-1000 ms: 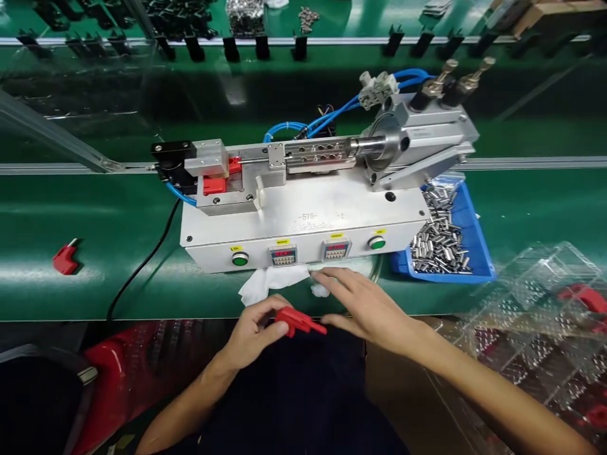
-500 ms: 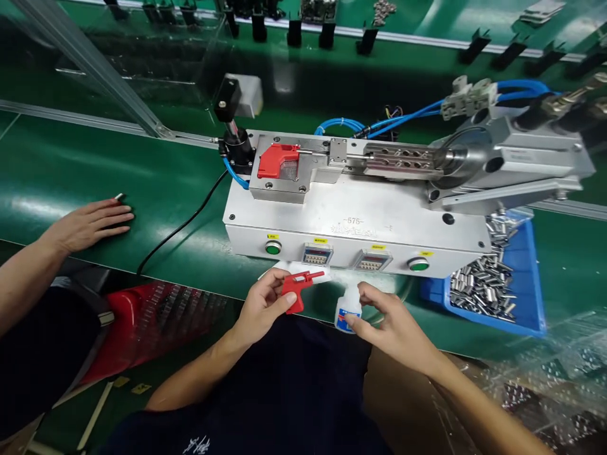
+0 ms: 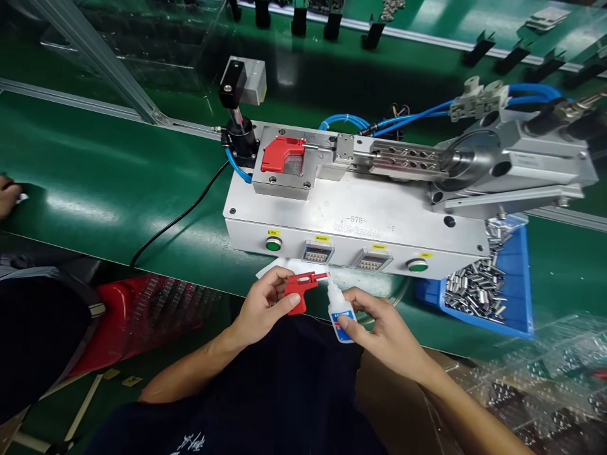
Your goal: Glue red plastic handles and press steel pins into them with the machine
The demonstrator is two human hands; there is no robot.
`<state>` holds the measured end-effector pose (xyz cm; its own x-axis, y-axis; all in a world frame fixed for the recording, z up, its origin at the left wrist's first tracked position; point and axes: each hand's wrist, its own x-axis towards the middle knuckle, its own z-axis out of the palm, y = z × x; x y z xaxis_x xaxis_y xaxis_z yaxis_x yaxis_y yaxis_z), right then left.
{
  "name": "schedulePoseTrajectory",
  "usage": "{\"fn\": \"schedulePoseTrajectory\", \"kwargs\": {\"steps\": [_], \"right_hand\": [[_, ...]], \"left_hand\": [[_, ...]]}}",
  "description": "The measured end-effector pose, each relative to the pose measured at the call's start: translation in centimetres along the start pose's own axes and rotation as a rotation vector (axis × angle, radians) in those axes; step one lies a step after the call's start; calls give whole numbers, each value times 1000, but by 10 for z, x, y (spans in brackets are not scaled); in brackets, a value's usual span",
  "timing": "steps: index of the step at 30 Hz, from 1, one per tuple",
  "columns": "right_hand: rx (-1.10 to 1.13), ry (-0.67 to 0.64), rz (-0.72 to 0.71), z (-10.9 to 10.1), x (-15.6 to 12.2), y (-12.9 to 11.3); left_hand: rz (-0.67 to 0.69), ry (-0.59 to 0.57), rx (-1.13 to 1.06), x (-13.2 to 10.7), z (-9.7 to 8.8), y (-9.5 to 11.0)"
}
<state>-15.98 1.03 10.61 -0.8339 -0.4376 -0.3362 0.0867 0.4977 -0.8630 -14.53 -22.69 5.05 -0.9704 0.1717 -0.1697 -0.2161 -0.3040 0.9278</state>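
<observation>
My left hand (image 3: pixel 265 303) is closed round a red gun-shaped plastic part (image 3: pixel 300 292), whose thin barrel points right. In my right hand (image 3: pixel 379 322) is a small white glue bottle (image 3: pixel 342 321) with a blue label, tilted so its nozzle meets or nearly meets the barrel's tip. Whether they touch, I cannot tell. Behind both hands stands a pressing machine (image 3: pixel 303 218) with green buttons. A second red gun-shaped part (image 3: pixel 281 155) lies in its metal fixture (image 3: pixel 279 186), with a rod against its right side.
A blue bin (image 3: pixel 519 278) of short metal tubes (image 3: pixel 474 287) stands right of the machine. At the far left a co-worker's hand (image 3: pixel 8 196) rests at the green bench (image 3: pixel 95 183). A black cable (image 3: pixel 183 215) crosses the bench, and a red stool (image 3: pixel 107 316) stands below.
The glue bottle has tipped left, bringing its nozzle up to the barrel's tip. My left hand keeps its grip on the red part. The co-worker's hand has moved away to the left.
</observation>
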Motion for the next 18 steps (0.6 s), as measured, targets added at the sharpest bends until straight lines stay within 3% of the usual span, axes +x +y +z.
{"fn": "schedulePoseTrajectory", "kwargs": {"steps": [18], "right_hand": [[64,2,-7,0,-4,-4]], "left_hand": [[-40,14,66,-1,0,1]]}}
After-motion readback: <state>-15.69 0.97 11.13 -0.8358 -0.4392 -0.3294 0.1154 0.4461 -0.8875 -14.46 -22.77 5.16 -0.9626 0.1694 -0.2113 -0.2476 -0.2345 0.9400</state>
